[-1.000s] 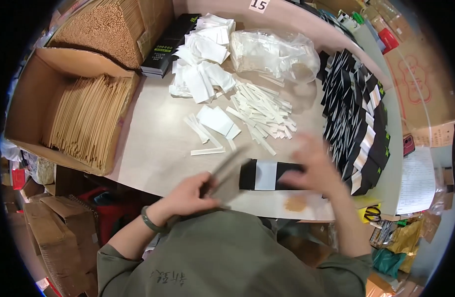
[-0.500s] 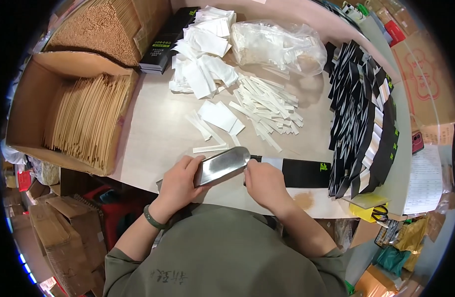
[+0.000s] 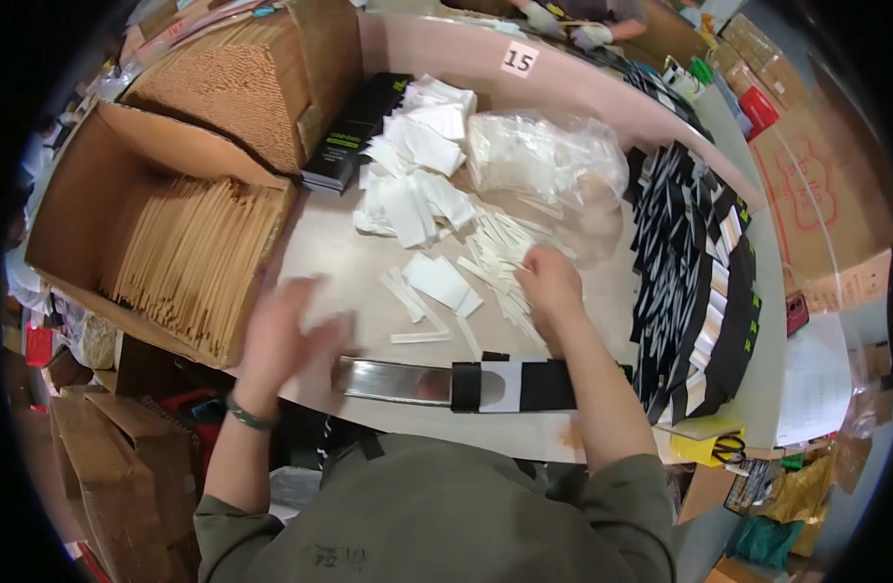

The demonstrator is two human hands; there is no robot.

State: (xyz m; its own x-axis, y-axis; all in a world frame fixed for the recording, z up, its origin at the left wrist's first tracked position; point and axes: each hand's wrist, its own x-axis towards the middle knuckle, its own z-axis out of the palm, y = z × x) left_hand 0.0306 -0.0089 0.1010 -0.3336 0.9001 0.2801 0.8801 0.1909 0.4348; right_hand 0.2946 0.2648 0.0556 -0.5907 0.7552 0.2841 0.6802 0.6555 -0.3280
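Note:
My left hand [image 3: 293,330] is blurred, lifted off the table beside the cardboard box of wooden chopsticks [image 3: 179,257]; thumb and fingers look apart, with nothing visible in them. A shiny metal trough [image 3: 393,380] lies near the front table edge, its right end in the mouth of a black paper sleeve [image 3: 549,386] with a white band [image 3: 500,386]. My right hand [image 3: 553,284] reaches over the sleeve to a pile of thin white paper-wrapped strips [image 3: 498,243]. Its fingers are closed at the pile's right side; whatever is between them is hidden.
White folded napkins [image 3: 417,146] and a clear plastic bag [image 3: 544,155] of white pieces lie behind. Filled black sleeves [image 3: 675,253] stand in a row at right. Black packs [image 3: 344,146] lie beside the boxes. Scissors [image 3: 728,448] lie front right. Another person's gloved hands [image 3: 568,27] show beyond the partition.
Both hands have left the metal trough, which now lies flat in the sleeve's mouth. My left hand moved left toward the box; my right hand moved forward to the strips. The view has shifted.

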